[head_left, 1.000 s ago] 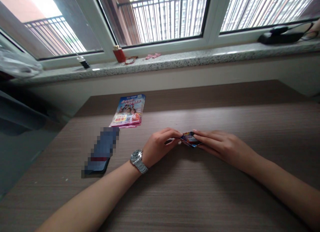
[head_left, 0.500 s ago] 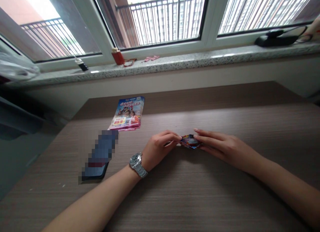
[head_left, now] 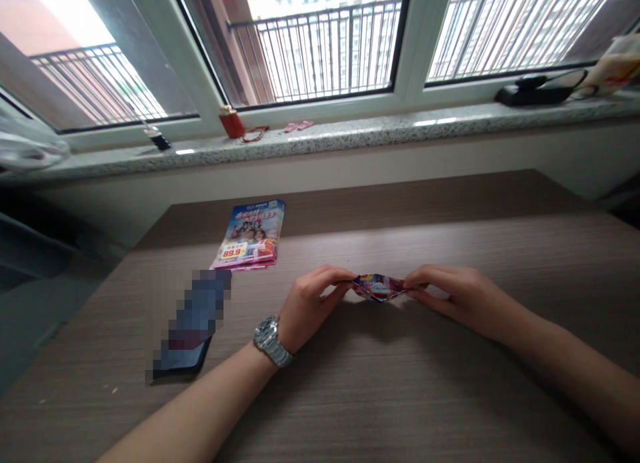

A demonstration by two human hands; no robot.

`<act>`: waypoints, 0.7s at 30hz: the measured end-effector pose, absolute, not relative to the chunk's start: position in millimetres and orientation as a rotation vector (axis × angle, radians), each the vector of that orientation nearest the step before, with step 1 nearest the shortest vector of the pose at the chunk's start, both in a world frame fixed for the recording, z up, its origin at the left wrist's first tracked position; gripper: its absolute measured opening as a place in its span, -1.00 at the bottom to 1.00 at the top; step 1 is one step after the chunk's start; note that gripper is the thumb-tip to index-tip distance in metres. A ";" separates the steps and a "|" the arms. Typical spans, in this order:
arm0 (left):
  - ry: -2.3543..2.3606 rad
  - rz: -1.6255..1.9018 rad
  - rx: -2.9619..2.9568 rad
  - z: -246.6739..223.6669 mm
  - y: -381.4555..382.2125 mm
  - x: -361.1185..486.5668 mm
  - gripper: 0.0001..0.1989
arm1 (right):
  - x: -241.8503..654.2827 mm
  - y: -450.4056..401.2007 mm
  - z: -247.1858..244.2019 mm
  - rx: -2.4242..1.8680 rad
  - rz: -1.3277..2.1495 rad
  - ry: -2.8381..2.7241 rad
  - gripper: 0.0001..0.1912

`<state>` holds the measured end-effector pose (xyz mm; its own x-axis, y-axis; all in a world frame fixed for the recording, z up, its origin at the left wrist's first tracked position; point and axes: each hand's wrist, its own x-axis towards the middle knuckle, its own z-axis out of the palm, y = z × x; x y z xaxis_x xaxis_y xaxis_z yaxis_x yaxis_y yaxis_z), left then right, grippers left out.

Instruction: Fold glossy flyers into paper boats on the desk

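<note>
- Left hand [head_left: 311,306]: thumb and fingers pinching left end of folded paper [head_left: 379,290].
- Right hand [head_left: 464,295]: thumb and fingers pinching its right end.
- Paper: between the two sets of fingertips, glossy, printed, creased, middle bulging toward the wearer. Contact with table [head_left: 400,396] under it: can't tell.
- Watch [head_left: 273,341]: left wrist, behind those fingers.
- Flyers [head_left: 253,236]: stacked on table, left of left fingers and farther out. Top one reads 89.9.
- Phone [head_left: 193,323]: flat on table, well left of left fingers, near end of flyers beside it, screen pixelated.
- Sill [head_left: 350,142]: beyond all fingers, carries red bottle [head_left: 231,123] and black power strip [head_left: 535,93].
</note>
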<state>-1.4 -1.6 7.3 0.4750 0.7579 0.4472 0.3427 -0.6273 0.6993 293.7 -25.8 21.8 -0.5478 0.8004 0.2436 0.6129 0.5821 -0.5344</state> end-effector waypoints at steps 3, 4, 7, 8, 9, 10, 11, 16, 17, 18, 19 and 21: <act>1.001 1.015 2.179 7.9 -1.8 -2.0 -0.55 | 295.3 -23.7 23.9 -1.137 0.534 -2.324 -0.88; 1.025 1.010 2.190 8.7 -1.7 -2.0 -0.51 | 296.3 -22.6 25.0 -1.141 0.528 -2.314 -0.88; 1.059 0.989 2.266 11.7 -0.5 -1.1 -0.54 | 301.3 -19.0 28.3 -1.189 0.490 -2.267 -0.90; 1.072 0.974 2.290 12.4 0.0 -0.7 -0.56 | 303.9 -17.6 29.1 -1.219 0.473 -2.244 -0.90; 1.090 0.955 2.311 12.8 0.5 -0.2 -0.58 | 306.8 -16.1 29.6 -1.250 0.456 -2.218 -0.90; 1.115 0.933 2.329 12.8 0.9 0.2 -0.59 | 310.2 -14.5 29.7 -1.279 0.433 -2.188 -0.90; 1.146 0.909 2.347 12.4 1.4 0.4 -0.59 | 314.0 -12.6 29.3 -1.306 0.409 -2.160 -0.89; 1.284 0.784 2.441 7.8 3.2 -0.8 -0.60 | 335.8 -0.9 21.9 -1.453 0.196 -1.982 -0.82; 1.293 0.762 2.449 6.9 3.5 -1.2 -0.61 | 340.1 1.6 20.2 -1.486 0.144 -1.939 -0.81; 1.300 0.741 2.452 6.2 3.7 -1.5 -0.62 | 344.2 3.9 18.5 -1.515 0.091 -1.902 -0.80; 1.301 0.724 2.453 5.7 4.0 -1.7 -0.62 | 348.1 6.1 17.0 -1.543 0.034 -1.869 -0.79; 1.299 0.692 2.453 5.2 4.3 -1.8 -0.63 | 355.3 9.9 13.8 -1.604 -0.068 -1.826 -0.77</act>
<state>-1.8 4.3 5.2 0.4811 0.8304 0.2810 0.6962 -0.5566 0.4533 355.3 9.9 13.8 0.0069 0.8530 0.5219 0.8893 0.2335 -0.3933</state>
